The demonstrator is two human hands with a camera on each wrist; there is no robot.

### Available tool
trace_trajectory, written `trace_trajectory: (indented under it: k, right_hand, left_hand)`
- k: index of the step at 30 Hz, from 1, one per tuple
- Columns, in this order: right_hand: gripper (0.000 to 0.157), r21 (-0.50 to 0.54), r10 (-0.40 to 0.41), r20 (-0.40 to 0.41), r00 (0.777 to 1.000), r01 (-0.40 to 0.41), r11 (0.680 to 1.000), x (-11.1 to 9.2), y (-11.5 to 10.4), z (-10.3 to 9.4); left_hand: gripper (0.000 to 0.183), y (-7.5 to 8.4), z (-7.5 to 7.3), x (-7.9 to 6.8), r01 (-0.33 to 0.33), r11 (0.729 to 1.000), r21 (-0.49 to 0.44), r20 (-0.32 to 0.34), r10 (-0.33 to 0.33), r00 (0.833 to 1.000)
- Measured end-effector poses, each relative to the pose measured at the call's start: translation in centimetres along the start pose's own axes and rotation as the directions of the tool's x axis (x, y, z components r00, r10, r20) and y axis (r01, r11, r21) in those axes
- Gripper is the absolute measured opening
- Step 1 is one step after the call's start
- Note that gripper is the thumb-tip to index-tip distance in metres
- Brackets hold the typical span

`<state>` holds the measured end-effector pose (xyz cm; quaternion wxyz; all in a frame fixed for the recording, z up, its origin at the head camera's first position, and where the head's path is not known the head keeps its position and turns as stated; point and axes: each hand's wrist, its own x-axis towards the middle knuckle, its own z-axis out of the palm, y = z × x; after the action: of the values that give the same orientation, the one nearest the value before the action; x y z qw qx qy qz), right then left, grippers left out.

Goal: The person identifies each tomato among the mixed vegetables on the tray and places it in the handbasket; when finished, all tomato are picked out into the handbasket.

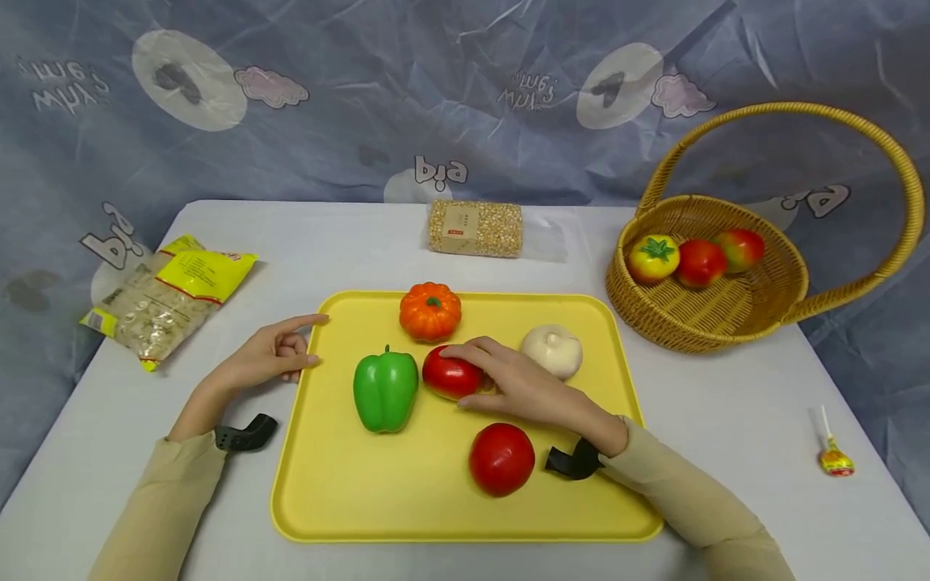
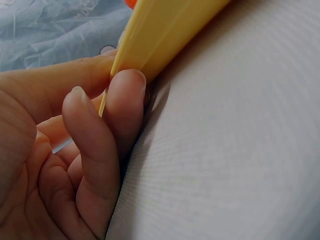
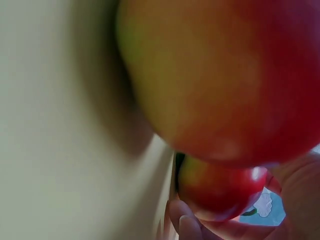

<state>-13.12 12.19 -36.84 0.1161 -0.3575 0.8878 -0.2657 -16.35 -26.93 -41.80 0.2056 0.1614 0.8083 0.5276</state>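
Observation:
On a yellow tray (image 1: pixel 349 500), my right hand (image 1: pixel 519 383) has its fingers and thumb around a red toy tomato (image 1: pixel 446 375), which still touches the tray. In the right wrist view the held tomato (image 3: pixel 220 192) shows behind a second, nearer tomato (image 3: pixel 225 75), which sits untouched at the tray's front (image 1: pixel 501 460). My left hand (image 1: pixel 272 355) pinches the tray's left rim; in the left wrist view the rim (image 2: pixel 122 50) runs between thumb and fingers. Close around the held tomato lie a green bell pepper (image 1: pixel 386 391), a small orange pumpkin (image 1: pixel 430 312) and a white garlic bulb (image 1: pixel 554 351).
A wicker basket (image 1: pixel 617 290) with a tall handle and several tomatoes inside stands at the back right. Behind the tray lies a pack of grains (image 1: pixel 501 230). A yellow-and-clear bag (image 1: pixel 167 298) is at the left, a lollipop (image 1: pixel 835 458) at the right.

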Motion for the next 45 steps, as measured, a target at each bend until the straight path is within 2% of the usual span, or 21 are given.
trace_trajectory:
  k: [7,14,23,30,37,45]
  right_hand:
    - [0.057,-0.020,-0.011,-0.014,1.000,0.010,1.000,0.1,0.0,0.2]
    - [0.055,-0.023,-0.001,-0.050,0.999,0.000,1.000,-0.3,-0.4,-0.1]
    - [0.055,-0.040,-0.082,-0.137,0.987,0.077,0.996,-1.5,-1.0,-1.9]
    - [0.055,-0.085,-0.130,-0.229,0.965,0.114,0.990,-2.2,-0.7,-3.6]
    - [0.057,-0.085,-0.128,-0.314,0.941,0.106,0.991,-3.7,-0.1,-5.2]
    - [0.066,-0.121,-0.128,-0.452,0.883,0.081,0.989,-6.1,1.6,-7.0]
  left_hand:
    - [0.063,0.1,-0.1,-0.2,0.012,1.000,-0.010,0.002,-0.011,1.000]
    - [0.062,-0.1,0.0,-0.2,-0.011,1.000,-0.009,0.001,0.011,1.000]
    - [0.062,-0.4,0.2,0.0,-0.012,1.000,-0.022,0.008,0.012,1.000]
    - [0.062,-0.1,0.1,0.0,-0.030,0.999,-0.023,0.007,0.030,1.000]
    - [0.062,0.0,0.1,0.0,-0.024,1.000,-0.016,0.001,0.025,1.000]
    - [0.062,-0.1,0.1,-0.1,-0.021,1.000,-0.013,0.001,0.021,1.000]
